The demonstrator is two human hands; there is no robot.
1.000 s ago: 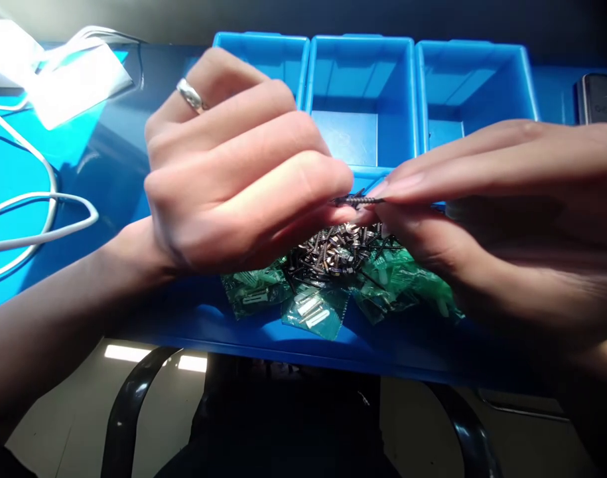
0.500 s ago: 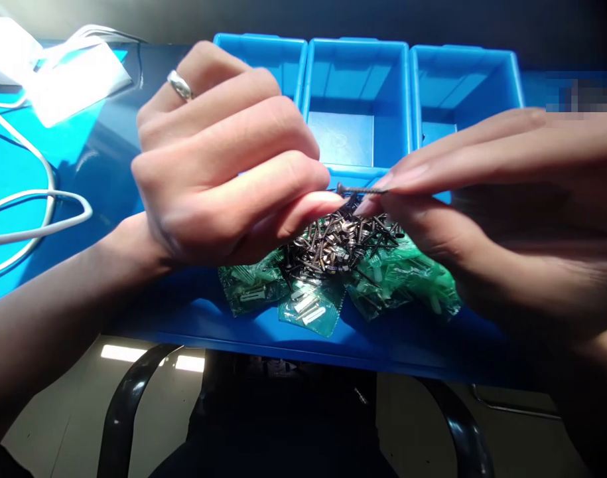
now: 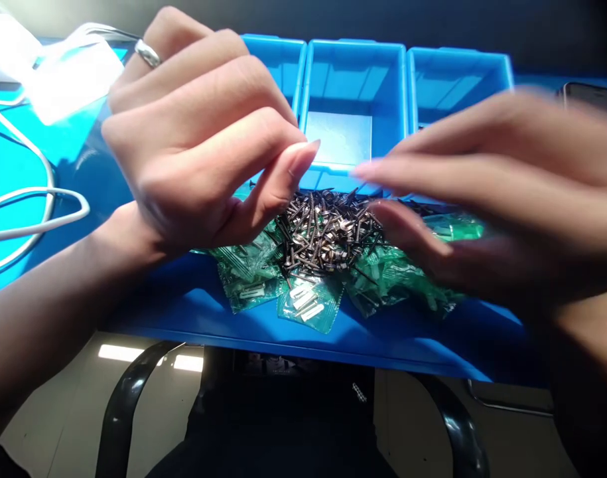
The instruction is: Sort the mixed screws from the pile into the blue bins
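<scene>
Above the blue tabletop, just in front of a row of three blue plastic bins, we locate a heap of mixed metal screws, dark and silver shanks lying crosswise. We see the left hand, wearing a silver ring, raised over the left side of the heap; its fingers are curled in toward the palm and its thumb tip is set close to the bent index finger. Whether anything is pinched inside that hand we cannot tell. We find the right hand over the right side, blurred, thumb and forefingers parted and released, well apart from the left. Behind the heap we identify the left bin, the middle bin and the right bin, the first partly covered by the left hand. Around the front of the heap we note green-tinted plastic packets; the foremost contains white wall plugs. At the far left we observe a looped white cable near a glaring white object. Below the table edge we record two curved black chair arms flanking a dark-clothed lap.
</scene>
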